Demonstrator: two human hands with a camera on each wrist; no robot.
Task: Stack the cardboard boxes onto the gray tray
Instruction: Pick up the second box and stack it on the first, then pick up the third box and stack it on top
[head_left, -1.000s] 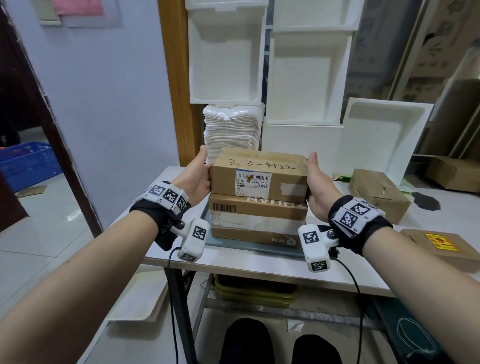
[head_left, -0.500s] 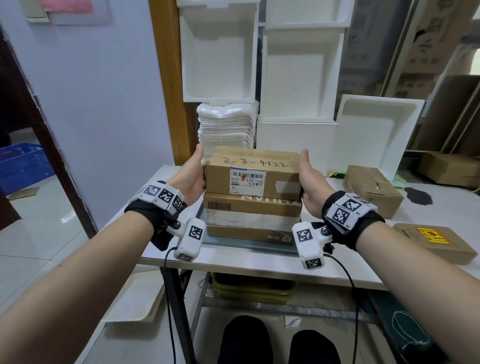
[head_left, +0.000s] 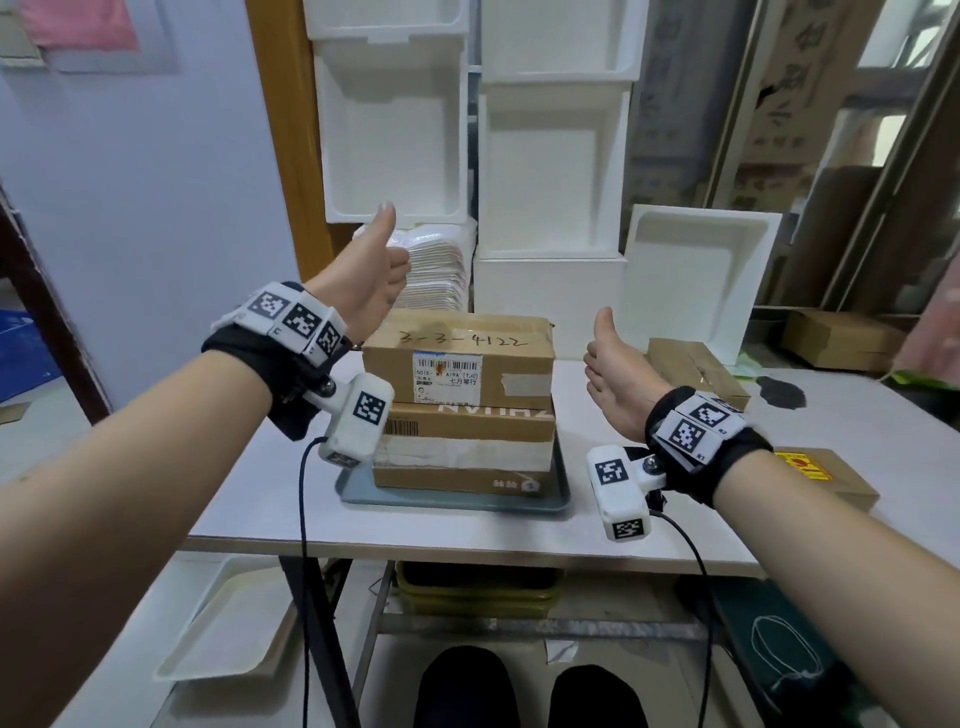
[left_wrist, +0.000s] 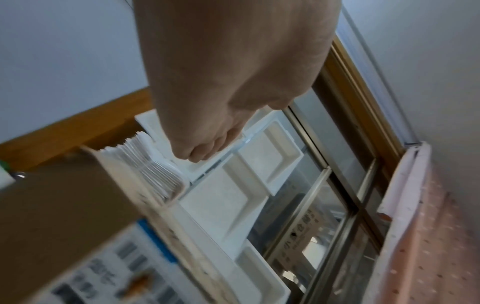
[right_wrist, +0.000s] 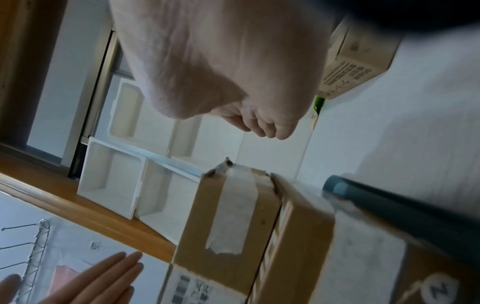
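Note:
Two cardboard boxes sit stacked on the gray tray (head_left: 447, 502) on the white table. The top box (head_left: 457, 364) carries a shipping label and handwriting and rests squarely on the lower box (head_left: 462, 452). My left hand (head_left: 374, 275) is lifted up and to the left of the stack, thumb up, fingers straight, holding nothing. To the right of the top box and clear of it, my right hand (head_left: 613, 369) hovers with relaxed fingers. The right wrist view shows the top box (right_wrist: 226, 226), lower box (right_wrist: 298, 236) and tray (right_wrist: 389, 197) from the side.
A small cardboard box (head_left: 691, 369) and a flat box with a yellow label (head_left: 821, 473) lie on the table to the right. White foam boxes (head_left: 550, 171) and a stack of white trays (head_left: 436, 270) stand behind. The table's front edge (head_left: 467, 551) is near.
Both hands have let go of the top box, which now rests on the lower box. The left hand rose up and left; the right hand drew away to the right.

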